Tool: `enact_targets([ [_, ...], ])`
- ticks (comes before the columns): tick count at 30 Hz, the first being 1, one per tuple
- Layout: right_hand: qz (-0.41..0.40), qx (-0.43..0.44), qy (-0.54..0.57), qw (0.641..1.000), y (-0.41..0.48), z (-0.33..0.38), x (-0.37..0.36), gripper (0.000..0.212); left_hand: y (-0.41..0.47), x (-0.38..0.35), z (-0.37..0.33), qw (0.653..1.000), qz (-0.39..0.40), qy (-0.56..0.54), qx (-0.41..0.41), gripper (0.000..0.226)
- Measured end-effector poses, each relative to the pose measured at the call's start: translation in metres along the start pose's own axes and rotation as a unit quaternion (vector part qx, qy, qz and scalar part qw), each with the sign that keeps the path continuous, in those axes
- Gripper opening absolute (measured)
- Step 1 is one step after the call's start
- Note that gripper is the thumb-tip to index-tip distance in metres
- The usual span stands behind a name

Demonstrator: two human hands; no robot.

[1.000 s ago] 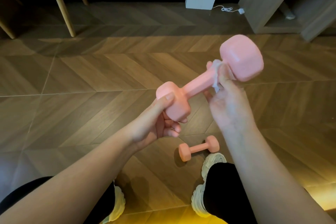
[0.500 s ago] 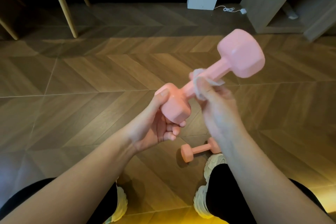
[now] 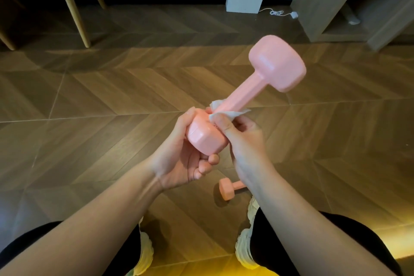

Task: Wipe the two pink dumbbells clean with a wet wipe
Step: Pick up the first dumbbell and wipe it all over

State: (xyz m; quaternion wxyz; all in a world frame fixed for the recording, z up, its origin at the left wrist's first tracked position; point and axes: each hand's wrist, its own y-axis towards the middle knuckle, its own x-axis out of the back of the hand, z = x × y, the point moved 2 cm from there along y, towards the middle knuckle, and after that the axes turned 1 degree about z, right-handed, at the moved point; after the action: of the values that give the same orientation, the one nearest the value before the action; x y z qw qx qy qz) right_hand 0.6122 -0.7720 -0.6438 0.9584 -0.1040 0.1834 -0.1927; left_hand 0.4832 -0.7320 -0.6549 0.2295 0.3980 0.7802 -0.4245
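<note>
Floor (image 3: 116,101) of herringbone wood, one dumbbell (image 3: 226,191) on it, perhaps shelving (image 3: 331,0).

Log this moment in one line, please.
left hand grips near head of glossy pink dumbbell | right hand pinches white wet wipe round handle | second pink dumbbell on wooden floor

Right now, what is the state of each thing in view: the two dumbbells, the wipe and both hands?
held dumbbell: lifted off the floor, tilted, far head up and to the right.
wet wipe: wrapped around the handle beside the lower head.
left hand: grips the lower head.
right hand: pinches the wet wipe on the handle.
second dumbbell: lies on the floor, untouched.
</note>
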Motion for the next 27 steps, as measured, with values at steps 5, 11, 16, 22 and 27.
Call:
enact_targets([
  [5,-0.025,-0.021,0.032,0.999,0.003,0.002,0.002,0.018,0.000,0.000,-0.005,0.995,-0.044,0.035,-0.088,0.084],
  [11,-0.046,-0.017,0.049,0.998,0.008,0.004,0.003,0.043,-0.002,-0.002,-0.010,0.957,-0.133,0.133,-0.221,0.075],
  [16,-0.074,0.022,0.124,0.989,0.018,0.029,0.021,0.025,0.001,0.002,-0.012,0.966,-0.119,0.125,-0.195,0.081],
  [22,-0.062,0.034,0.157,0.985,0.022,0.039,0.031,0.025,0.010,-0.001,-0.004,0.977,-0.099,0.104,-0.160,0.072],
  [27,-0.018,0.019,0.080,0.996,0.011,0.021,0.014,0.033,0.016,-0.010,0.000,0.984,-0.070,0.065,-0.148,0.059],
])
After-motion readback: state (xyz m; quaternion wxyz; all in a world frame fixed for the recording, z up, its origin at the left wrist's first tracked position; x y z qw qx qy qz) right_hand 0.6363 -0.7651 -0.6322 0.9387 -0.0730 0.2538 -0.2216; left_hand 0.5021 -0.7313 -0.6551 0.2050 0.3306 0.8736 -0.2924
